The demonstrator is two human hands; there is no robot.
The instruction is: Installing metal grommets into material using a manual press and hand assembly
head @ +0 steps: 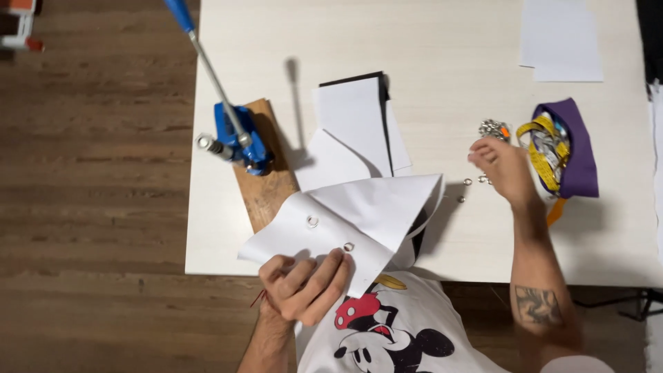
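The left hand (304, 287) is closed on the near edge of a folded white paper piece (352, 221), fingers curled over it at the table's front edge, close to one of the two metal eyelets (349, 246) already set in the sheet; the other sits toward 10 o'clock from it. The paper lies at the middle front of the pale table (442, 48) and partly overhangs its edge. The right hand (504, 169) hovers palm down, at 3 o'clock from the paper, its fingertips over a few loose eyelets (476, 182) scattered on the tabletop; whether it pinches one cannot be told. Just at 12 o'clock from that hand lies a small heap of metal rings (492, 128), and at 3 o'clock a purple pouch (577, 148) with a yellow measuring tape (542, 155) draped over it. At 10 o'clock from the paper stands a blue hand press (240, 137) on a wooden board (266, 186), its long lever with a blue grip angled up toward 11 o'clock; the board's near end is tucked under the paper's left corner. Behind the paper, at 12 o'clock, more white sheets over a black one (356, 121) overlap it, and a stack of blank sheets (559, 41) rests at the far right corner, well apart.
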